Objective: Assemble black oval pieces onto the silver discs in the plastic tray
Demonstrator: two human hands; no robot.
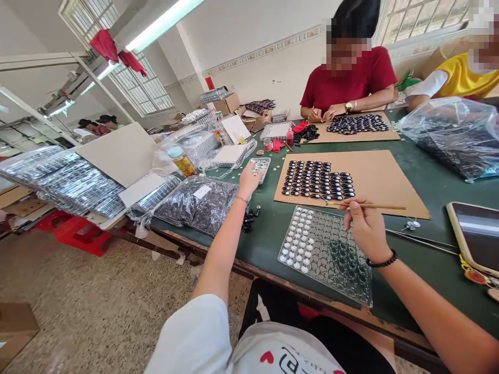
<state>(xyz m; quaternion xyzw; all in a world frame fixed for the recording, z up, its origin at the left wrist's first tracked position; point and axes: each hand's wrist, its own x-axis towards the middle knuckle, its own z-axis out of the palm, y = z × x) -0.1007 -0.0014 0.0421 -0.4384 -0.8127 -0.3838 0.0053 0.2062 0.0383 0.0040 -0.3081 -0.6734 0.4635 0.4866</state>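
Observation:
My right hand grips a thin wooden stick that points right, held over the far edge of a clear blister tray with round pockets, some filled with white pieces. Beyond it lies a brown cardboard sheet carrying rows of black oval pieces. My left hand stretches out to a small clear dish of tiny metal parts, its fingers at the dish's near edge.
A clear bag of dark pieces lies left of my arm. Stacked trays and a white board fill the left. Across the green table a person in red works on another cardboard; a tablet sits right.

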